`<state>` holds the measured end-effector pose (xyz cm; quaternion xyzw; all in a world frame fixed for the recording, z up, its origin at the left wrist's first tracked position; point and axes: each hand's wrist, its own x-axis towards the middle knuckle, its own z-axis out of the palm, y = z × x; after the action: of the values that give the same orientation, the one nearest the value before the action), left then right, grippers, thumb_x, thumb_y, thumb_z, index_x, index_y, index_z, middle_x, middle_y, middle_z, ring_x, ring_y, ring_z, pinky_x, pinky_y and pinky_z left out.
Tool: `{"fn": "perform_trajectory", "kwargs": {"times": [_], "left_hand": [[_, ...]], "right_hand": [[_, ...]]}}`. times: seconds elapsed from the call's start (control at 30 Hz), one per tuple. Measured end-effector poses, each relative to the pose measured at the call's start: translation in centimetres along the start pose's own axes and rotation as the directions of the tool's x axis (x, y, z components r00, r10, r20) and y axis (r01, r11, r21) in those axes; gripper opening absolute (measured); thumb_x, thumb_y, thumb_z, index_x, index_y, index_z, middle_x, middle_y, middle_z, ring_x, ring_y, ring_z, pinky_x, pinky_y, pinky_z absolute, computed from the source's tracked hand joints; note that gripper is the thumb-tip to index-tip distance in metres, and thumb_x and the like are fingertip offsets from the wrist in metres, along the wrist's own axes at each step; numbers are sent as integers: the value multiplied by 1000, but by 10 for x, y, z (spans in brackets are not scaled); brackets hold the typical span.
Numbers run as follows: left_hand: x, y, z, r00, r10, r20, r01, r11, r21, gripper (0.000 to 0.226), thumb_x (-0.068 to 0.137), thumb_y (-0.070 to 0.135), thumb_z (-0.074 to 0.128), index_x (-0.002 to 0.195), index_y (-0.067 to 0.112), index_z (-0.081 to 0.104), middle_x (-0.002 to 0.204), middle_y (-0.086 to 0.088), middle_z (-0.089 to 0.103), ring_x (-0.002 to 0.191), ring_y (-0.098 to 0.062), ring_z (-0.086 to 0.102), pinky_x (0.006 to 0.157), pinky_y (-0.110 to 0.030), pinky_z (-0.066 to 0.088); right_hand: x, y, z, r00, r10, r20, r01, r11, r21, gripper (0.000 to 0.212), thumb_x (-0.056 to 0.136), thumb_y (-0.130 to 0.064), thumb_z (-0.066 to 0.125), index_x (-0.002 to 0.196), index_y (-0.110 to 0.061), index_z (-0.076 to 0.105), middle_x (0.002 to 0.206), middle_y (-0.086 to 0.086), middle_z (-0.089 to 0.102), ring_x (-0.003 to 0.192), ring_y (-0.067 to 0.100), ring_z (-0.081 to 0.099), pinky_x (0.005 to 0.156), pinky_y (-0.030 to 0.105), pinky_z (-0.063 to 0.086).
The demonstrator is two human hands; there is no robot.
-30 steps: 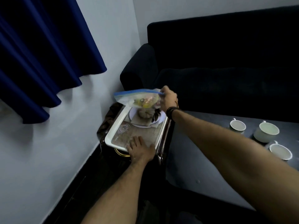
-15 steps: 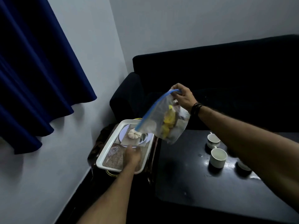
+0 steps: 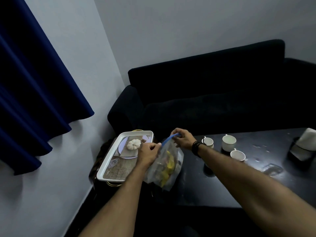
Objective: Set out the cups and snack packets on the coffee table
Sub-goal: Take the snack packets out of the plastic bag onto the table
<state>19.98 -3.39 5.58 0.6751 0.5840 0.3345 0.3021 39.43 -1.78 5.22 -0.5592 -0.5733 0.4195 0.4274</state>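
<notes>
A clear zip bag with a blue seal strip holds yellow snack packets and hangs over the left edge of the dark coffee table. My right hand pinches the blue strip at the top. My left hand grips the bag's upper left edge beside it. Three white cups stand on the table to the right of the bag. A white tray with a printed picture sits on a small stand to the left.
A dark sofa runs behind the table. A black tissue holder with white tissue stands at the table's far right. A blue curtain hangs on the left wall. The tabletop shows wet smears near the cups.
My left hand left the tray and took hold of the bag's top edge. My right hand lowered the bag toward the table's left edge.
</notes>
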Motion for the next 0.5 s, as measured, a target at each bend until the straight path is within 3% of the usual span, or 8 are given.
{"fn": "perform_trajectory", "kwargs": {"times": [0.13,0.2,0.3,0.37,0.43,0.5], "left_hand": [[-13,5,17,996,89,19,-91,973,212,39,90,28,63,53,21,56,52,5,54,55,-10,48,57,-28,38],[-21,11,27,995,96,-10,-90,964,250,41,91,27,61,51,23,49,51,8,50,54,-10,47,56,-27,35],[-28,22,42,999,38,-23,-32,976,216,31,92,23,60,61,19,59,55,6,55,58,-12,53,59,-26,38],[-30,29,51,1000,-10,-12,12,982,188,22,91,21,62,71,14,67,65,0,64,66,-14,58,60,-24,40],[-31,35,59,997,-70,13,68,986,154,16,90,18,63,76,14,69,77,-6,69,74,-17,63,55,-23,46],[-33,40,68,991,-114,69,108,990,88,16,90,12,62,76,14,69,81,-12,72,77,-23,69,62,-32,58]], "right_hand": [[-15,11,1,994,91,-55,-91,996,15,3,94,-12,60,97,-13,60,92,8,61,81,19,63,79,42,57],[-24,12,-1,981,116,-153,-122,992,-32,29,91,-19,65,117,-14,55,109,11,66,100,25,65,86,40,56],[-41,11,-5,945,163,-284,-183,982,-45,68,83,-37,73,135,-12,38,127,9,57,117,28,58,97,42,49],[-55,15,-6,938,196,-284,-221,973,-59,64,77,-56,71,120,-13,50,114,8,64,105,26,64,92,46,53],[-69,19,-6,953,234,-191,-259,959,-118,71,70,-75,63,96,-9,66,90,8,74,85,24,71,81,44,59],[-80,26,-6,961,245,-130,-262,955,-135,73,69,-79,59,78,-8,70,71,7,76,68,20,74,71,40,62]]}}
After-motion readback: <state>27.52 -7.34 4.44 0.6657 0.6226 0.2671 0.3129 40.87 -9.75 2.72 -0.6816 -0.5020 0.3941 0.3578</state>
